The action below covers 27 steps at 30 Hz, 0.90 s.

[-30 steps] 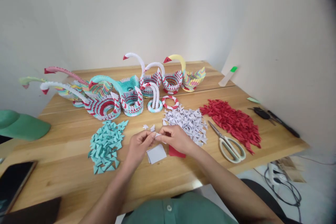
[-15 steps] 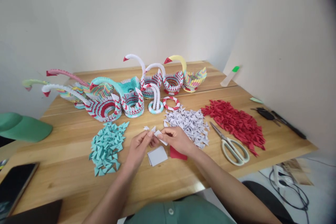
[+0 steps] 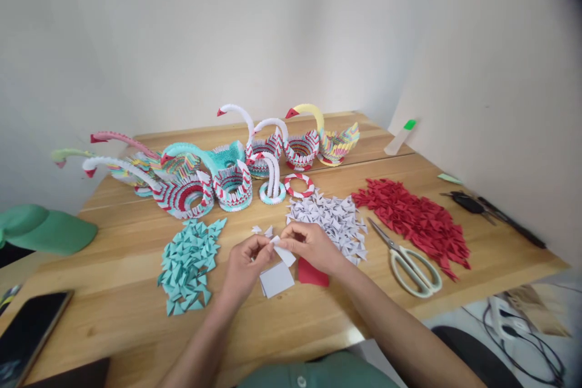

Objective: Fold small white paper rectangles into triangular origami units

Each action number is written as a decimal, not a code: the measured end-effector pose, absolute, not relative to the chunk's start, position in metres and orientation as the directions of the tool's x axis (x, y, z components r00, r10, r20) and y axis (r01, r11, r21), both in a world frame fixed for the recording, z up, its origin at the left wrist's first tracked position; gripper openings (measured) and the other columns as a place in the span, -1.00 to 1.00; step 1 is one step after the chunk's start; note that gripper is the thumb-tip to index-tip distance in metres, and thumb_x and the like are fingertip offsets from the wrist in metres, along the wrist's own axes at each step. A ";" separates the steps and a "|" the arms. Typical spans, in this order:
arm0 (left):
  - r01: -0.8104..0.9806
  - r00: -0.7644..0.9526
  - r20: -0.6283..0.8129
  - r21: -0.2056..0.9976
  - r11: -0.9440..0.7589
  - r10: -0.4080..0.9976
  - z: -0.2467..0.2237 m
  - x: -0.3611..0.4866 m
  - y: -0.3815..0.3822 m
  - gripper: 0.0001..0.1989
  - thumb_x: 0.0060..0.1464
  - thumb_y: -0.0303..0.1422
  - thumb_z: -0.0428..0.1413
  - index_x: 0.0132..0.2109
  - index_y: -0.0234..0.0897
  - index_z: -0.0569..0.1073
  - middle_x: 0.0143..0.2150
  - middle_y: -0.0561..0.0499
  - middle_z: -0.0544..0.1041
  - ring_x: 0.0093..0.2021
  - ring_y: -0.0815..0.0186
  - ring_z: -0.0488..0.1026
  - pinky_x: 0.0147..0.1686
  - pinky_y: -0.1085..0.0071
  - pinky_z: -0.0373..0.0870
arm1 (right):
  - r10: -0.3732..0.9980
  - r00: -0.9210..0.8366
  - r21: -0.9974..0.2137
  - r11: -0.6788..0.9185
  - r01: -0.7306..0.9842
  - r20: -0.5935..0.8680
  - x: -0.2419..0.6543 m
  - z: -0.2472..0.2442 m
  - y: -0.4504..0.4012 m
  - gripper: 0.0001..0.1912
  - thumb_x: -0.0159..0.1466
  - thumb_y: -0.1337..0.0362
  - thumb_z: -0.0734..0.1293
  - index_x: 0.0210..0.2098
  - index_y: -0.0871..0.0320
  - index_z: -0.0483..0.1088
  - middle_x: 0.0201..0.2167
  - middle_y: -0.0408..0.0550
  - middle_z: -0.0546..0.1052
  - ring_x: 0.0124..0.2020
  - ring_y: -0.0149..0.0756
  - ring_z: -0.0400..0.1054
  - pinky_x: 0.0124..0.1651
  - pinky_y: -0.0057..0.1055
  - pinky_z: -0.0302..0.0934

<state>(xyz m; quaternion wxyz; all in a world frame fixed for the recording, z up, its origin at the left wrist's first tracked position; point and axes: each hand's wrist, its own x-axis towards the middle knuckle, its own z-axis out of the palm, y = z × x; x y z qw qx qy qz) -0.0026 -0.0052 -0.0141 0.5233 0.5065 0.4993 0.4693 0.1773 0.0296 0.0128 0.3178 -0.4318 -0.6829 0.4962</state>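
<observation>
A small white slip of paper (image 3: 285, 255) was held just above a wooden tabletop (image 3: 131, 297), between two bare hands near the middle of the view. Its upper left end was pinched by the left hand (image 3: 248, 260), the thumb and bent forefinger brought together. Its upper part was gripped by the right hand (image 3: 311, 245), the thumb pressed toward curled fingers. Only a narrow gap was left between the fingertips of the two hands; nothing else could be made out in either, though the inner fingers were partly hidden. The lower end of the slip was left free, angled downward to the right.

Just below it, a stack of white paper (image 3: 277, 282) was laid flat, with red paper (image 3: 313, 273) beside it. Small folded white pieces (image 3: 330, 221) were heaped beyond the right hand, teal pieces (image 3: 191, 267) to the left, and red pieces (image 3: 413, 215) to the right, near scissors (image 3: 413, 273).

The slip could be judged almost weightless, thin and easily bent, but stiff enough to be kept flat without support. A crease would probably be taken readily and kept, and tearing could be caused by a hard pull. It would be best held lightly by its edges or corners, between thumb and fingertip.
</observation>
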 end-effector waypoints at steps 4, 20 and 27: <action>0.044 0.067 -0.018 0.999 0.015 0.998 -0.007 0.001 -0.007 -0.73 0.07 -0.17 0.13 -0.41 -0.31 0.46 -0.51 0.05 0.41 -0.45 0.34 0.32 -0.39 0.45 0.27 | 0.925 -0.379 -0.951 0.147 0.272 0.035 0.175 0.012 0.028 -0.75 0.20 0.14 0.35 -0.50 0.18 0.38 -0.58 -0.22 0.35 -0.54 -0.45 0.13 -0.46 -0.50 0.01; 0.000 0.067 -0.166 0.986 0.167 0.984 -0.012 0.008 -0.006 -0.70 -0.11 -0.16 0.25 -0.49 -0.32 0.44 -0.63 0.07 0.44 -0.58 0.40 0.34 -0.52 0.49 0.24 | 0.926 -0.377 -0.954 0.127 0.272 0.016 0.177 0.006 0.027 -0.70 0.23 0.12 0.33 -0.53 0.19 0.39 -0.60 -0.20 0.34 -0.52 -0.42 0.15 -0.46 -0.49 0.01; 0.011 0.074 -0.158 0.987 0.157 0.985 -0.013 0.007 -0.006 -0.71 -0.10 -0.18 0.24 -0.49 -0.34 0.45 -0.62 0.07 0.44 -0.58 0.42 0.31 -0.52 0.51 0.22 | 0.921 -0.389 -0.962 0.122 0.245 0.017 0.177 0.004 0.027 -0.74 0.25 0.18 0.31 -0.51 0.19 0.39 -0.60 -0.21 0.35 -0.52 -0.43 0.19 -0.44 -0.49 0.05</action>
